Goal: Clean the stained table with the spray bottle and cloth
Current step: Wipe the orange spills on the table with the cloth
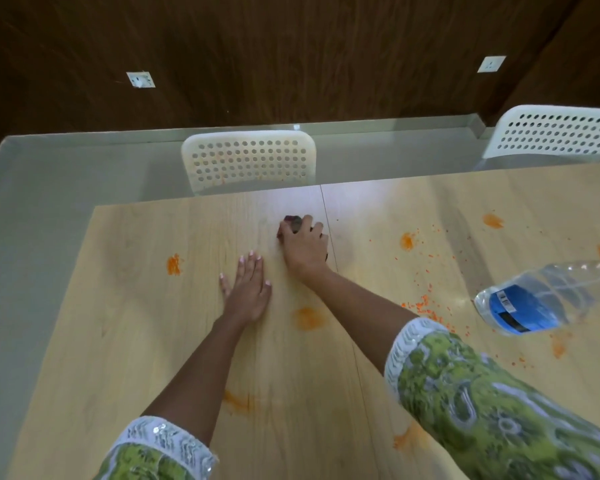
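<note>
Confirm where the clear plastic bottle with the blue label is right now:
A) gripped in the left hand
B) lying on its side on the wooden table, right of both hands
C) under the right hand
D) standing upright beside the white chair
B: the clear plastic bottle with the blue label lies on its side on the wooden table, untouched by either hand.

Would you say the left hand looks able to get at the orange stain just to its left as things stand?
Probably yes: the left hand lies flat on the table, holding nothing, and the orange stain sits on bare wood with nothing between them.
</note>
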